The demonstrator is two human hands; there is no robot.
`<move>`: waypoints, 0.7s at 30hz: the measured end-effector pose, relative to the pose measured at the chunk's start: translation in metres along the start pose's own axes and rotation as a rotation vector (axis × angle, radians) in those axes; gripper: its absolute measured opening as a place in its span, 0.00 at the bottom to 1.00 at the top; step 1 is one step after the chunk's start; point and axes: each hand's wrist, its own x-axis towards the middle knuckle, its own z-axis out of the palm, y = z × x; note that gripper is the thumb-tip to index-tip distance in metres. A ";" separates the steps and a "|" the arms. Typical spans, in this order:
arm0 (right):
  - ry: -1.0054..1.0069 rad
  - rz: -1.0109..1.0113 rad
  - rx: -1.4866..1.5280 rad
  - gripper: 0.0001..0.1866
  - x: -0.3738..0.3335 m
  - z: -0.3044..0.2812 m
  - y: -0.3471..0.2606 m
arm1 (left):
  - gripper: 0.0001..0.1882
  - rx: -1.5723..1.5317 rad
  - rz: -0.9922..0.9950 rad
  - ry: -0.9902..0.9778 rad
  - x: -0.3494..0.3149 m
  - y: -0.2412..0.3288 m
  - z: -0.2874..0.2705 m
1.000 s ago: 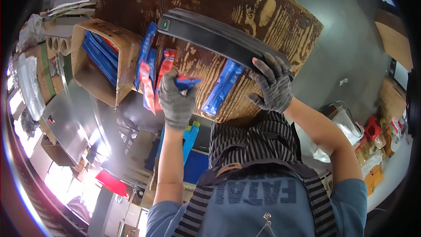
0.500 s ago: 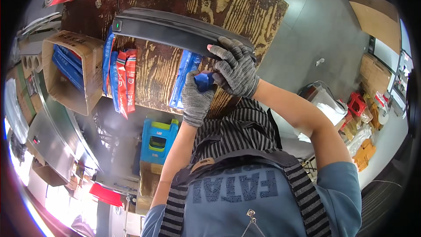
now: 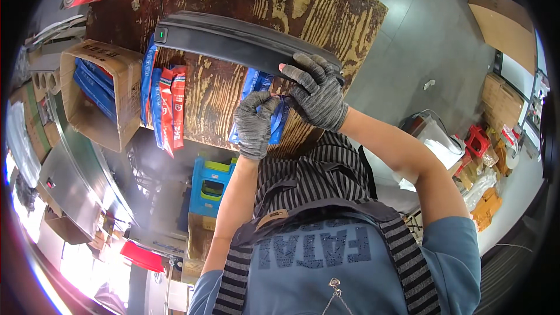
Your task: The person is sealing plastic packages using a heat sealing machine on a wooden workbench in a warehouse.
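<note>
Just short of the counter's (image 3: 209,96) black machine (image 3: 233,39), a blue packet (image 3: 281,126) points lengthwise toward the person (image 3: 315,277), far end pinched by the left hand (image 3: 252,125); whether the right hand (image 3: 318,94), touching the machine, grips the packet I can't tell.

I read the scene as moderately bright, the strongest light pouring from the white window area (image 3: 81,268) at lower left, burnt out and fringed violet-blue along the rim. Glare streaks the curved silver sheet-metal panel (image 3: 76,157) nearby; a softer sheen lies on the smooth grey floor (image 3: 392,9) at upper right. My 1 fisheye view bends straight edges and sinks into black at the corners. Grain on the worn brown wooden tabletop (image 3: 201,99) and knit on the grey-gloved right hand (image 3: 319,93) look crisp; the side rims go soft.
</note>
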 end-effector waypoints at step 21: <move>-0.002 0.019 -0.040 0.16 0.003 0.000 -0.003 | 0.08 -0.153 0.020 0.265 0.011 0.003 -0.012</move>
